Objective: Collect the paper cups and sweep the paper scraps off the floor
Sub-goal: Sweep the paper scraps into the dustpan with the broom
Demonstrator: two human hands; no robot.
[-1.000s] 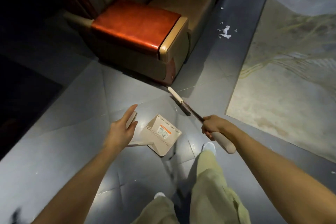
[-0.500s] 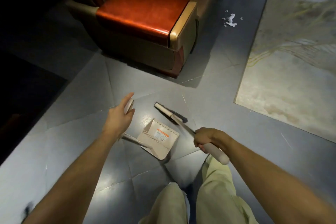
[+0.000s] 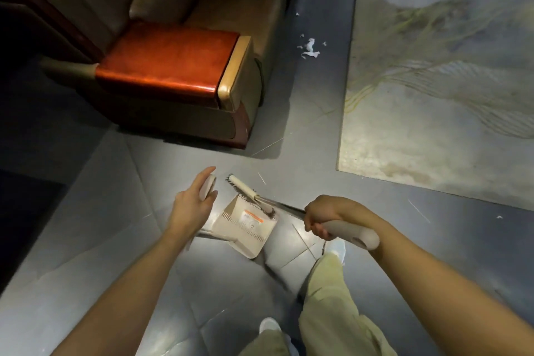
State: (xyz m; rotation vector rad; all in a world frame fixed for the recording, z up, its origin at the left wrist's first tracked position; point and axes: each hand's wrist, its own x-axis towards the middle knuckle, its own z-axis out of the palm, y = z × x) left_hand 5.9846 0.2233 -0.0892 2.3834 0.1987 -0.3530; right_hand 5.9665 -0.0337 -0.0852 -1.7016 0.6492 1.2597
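On the grey tiled floor in front of a red and tan armchair, the person stood with both arms stretched forward. The left hand held the pale top end of the dustpan handle, the fingers lying nearly straight along it with the thumb closing against the other side. The dustpan itself hung low, just beyond that hand and tilted. The right hand was clenched round the pale grip of the broom, its fingers wrapped fully about the handle. The broom's bristled head lay across the far edge of the dustpan, between the two hands.

The paper scraps lay in a small white cluster on the floor, well apart from both hands, in the strip between the armchair's front corner and the edge of a pale patterned rug. A few more bits showed farther up the same strip. Below the hands, light green trousers and a white shoe were in view.
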